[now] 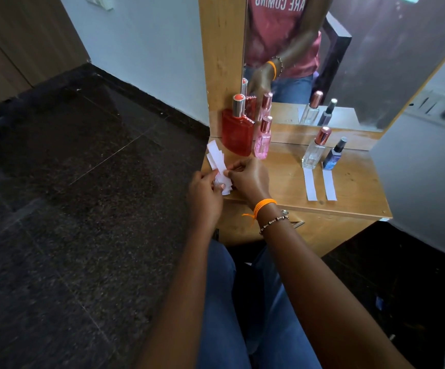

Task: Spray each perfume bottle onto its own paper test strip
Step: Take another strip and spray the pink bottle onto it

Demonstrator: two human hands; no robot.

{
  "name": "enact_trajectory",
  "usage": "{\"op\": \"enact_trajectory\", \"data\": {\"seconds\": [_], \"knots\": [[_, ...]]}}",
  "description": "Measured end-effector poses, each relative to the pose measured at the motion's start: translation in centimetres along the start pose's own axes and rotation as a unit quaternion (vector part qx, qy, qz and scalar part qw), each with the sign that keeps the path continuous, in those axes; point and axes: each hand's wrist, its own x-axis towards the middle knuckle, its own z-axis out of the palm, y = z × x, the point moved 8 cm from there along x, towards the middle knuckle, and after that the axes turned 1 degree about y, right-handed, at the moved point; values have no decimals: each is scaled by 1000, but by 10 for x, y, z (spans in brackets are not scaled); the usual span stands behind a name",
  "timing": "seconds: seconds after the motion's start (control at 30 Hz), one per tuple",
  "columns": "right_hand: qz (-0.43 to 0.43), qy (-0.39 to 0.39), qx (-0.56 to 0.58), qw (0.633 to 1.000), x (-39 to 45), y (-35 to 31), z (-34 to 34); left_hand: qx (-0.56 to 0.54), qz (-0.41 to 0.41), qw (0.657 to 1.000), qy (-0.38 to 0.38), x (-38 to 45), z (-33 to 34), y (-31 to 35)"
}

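Several perfume bottles stand on a wooden dressing table (354,182): a red bottle (237,134) and a pink bottle (263,143) at the left, a clear bottle (314,153) with a rose-gold cap and a small dark blue bottle (333,155) at the right. One white paper strip (310,184) lies in front of the clear bottle, another strip (329,185) in front of the blue one. My left hand (204,195) and my right hand (248,179) both pinch a fanned bundle of white strips (217,161) over the table's left front corner.
A mirror (349,62) behind the table reflects the bottles and a person's red shirt. Dark tiled floor (69,182) lies to the left. A grey wall (423,169) bounds the table on the right. My knees in blue jeans sit below the table.
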Motion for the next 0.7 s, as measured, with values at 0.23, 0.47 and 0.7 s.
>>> {"op": "enact_trajectory", "data": {"seconds": [0.23,0.47,0.7], "knots": [[-34,61,84,994,-16,1,-27,-14,-33,999,-7,0,1,0],[-47,160,46,985,-42,32,-74,7,21,996,81,-11,-10,23],[-59,163,-69,982,-29,49,-85,-27,79,996,42,-20,16,50]]}}
